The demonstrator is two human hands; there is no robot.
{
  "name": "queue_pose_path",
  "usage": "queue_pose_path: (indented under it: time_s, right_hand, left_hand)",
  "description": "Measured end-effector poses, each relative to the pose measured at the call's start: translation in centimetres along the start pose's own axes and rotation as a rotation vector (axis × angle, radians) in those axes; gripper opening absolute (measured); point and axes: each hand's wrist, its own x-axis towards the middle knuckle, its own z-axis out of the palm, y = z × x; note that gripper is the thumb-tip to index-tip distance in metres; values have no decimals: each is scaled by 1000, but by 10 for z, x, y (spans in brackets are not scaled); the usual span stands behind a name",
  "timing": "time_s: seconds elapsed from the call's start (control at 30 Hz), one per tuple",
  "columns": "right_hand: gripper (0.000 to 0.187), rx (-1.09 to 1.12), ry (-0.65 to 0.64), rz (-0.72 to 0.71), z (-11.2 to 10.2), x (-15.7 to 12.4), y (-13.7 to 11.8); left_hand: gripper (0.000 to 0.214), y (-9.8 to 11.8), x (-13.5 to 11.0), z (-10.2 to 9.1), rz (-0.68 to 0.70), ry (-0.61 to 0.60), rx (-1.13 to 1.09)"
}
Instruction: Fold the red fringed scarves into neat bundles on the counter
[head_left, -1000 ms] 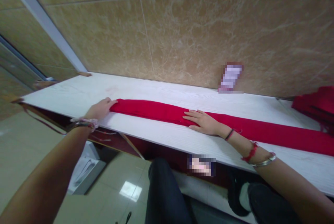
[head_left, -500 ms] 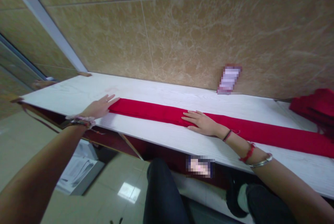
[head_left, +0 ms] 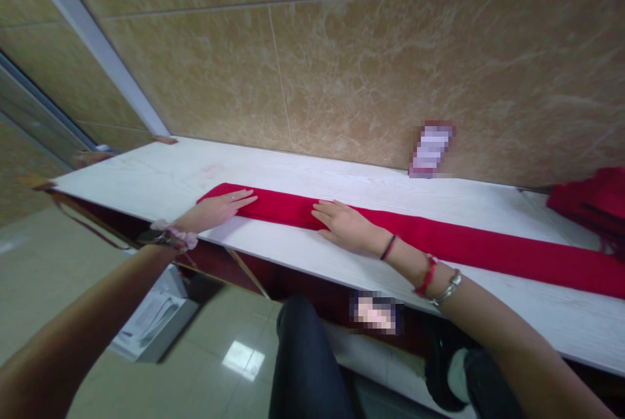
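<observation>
A long red cloth strip [head_left: 439, 240] lies folded lengthwise along a white table [head_left: 161, 178], running from the left middle out past the right edge. My left hand [head_left: 222, 207] rests flat on its left end, fingers stretched out to the right. My right hand [head_left: 342, 224] lies flat on the strip a little further right, fingers spread and pointing left. Neither hand grips anything. Both wrists wear bracelets.
A tan tiled wall [head_left: 342, 67] rises right behind the table. A heap of more red cloth [head_left: 593, 201] sits at the far right. A blurred small card [head_left: 430, 149] leans against the wall. Below the table are my dark trouser legs [head_left: 307, 367] and a white box [head_left: 151, 324] on the floor.
My left hand has slid right from the strip's tip onto the cloth and flattened out. My right hand has slid left along the strip, so the hands are closer together.
</observation>
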Motion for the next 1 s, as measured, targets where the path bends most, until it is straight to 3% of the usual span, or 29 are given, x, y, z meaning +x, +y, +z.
queue_pose_path:
  time_s: [0.1, 0.2, 0.37, 0.57, 0.8, 1.0]
  right_hand:
    - [33, -12, -34, 18, 11, 29, -14]
    - [27, -62, -89, 21, 19, 40, -16]
    - [30, -70, -70, -39, 23, 37, -8]
    - [35, 31, -4, 104, 25, 34, -6]
    - [38, 4, -24, -69, 40, 24, -1]
    - [39, -17, 37, -50, 37, 26, -2]
  left_hand:
    - [57, 15, 6, -4, 76, -49, -19]
    - [56, 17, 6, -2, 22, -56, -53]
    - [54, 16, 6, 1, 16, -11, -70]
    - [54, 14, 8, -8, -33, 59, -44]
    - [58, 7, -13, 12, -96, -47, -44]
    - [57, 2, -14, 9, -130, 52, -85]
